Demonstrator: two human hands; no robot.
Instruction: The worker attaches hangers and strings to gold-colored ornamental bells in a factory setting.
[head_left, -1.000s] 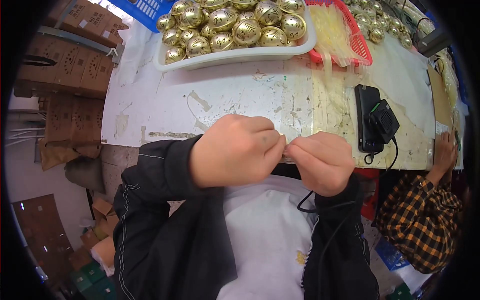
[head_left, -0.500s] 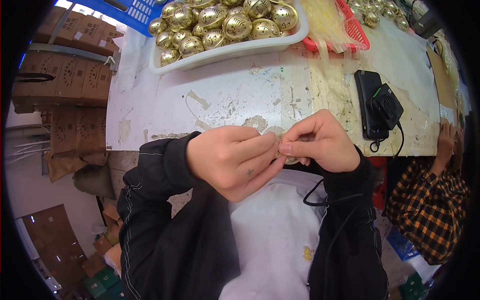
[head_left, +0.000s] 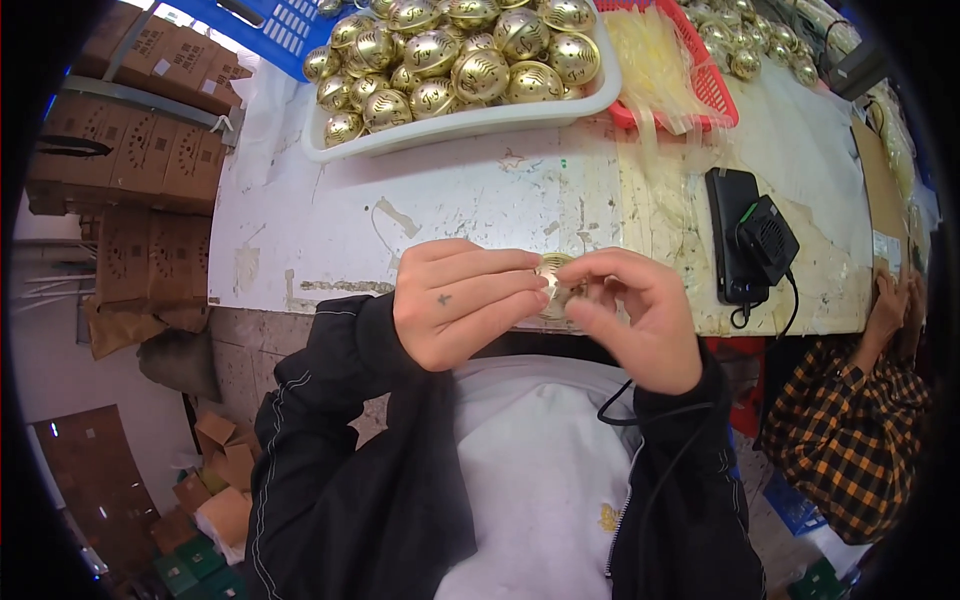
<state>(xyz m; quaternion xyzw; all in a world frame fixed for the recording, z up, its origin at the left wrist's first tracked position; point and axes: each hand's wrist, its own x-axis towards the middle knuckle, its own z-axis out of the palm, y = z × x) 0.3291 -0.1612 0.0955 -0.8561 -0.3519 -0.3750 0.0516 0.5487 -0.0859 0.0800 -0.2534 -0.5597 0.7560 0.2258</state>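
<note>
The gold ball (head_left: 551,273) between my left hand (head_left: 462,305) and right hand (head_left: 648,318) was partly covered by both. My left thumb was hidden. Beyond my grip, the white tray (head_left: 480,124), red basket (head_left: 713,92) and blue crate (head_left: 276,36) were cut off above. Rightward, a co-worker's hand (head_left: 889,303) was too small to judge.

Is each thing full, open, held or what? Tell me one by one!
Left hand: fingertips on the gold ball
Right hand: thumb and forefinger parted
Gold ball: between the hands
White tray: heaped with gold balls
Red basket: holding pale strips, some over its edge
Black jacket: worn open
Black device: lying flat
</note>
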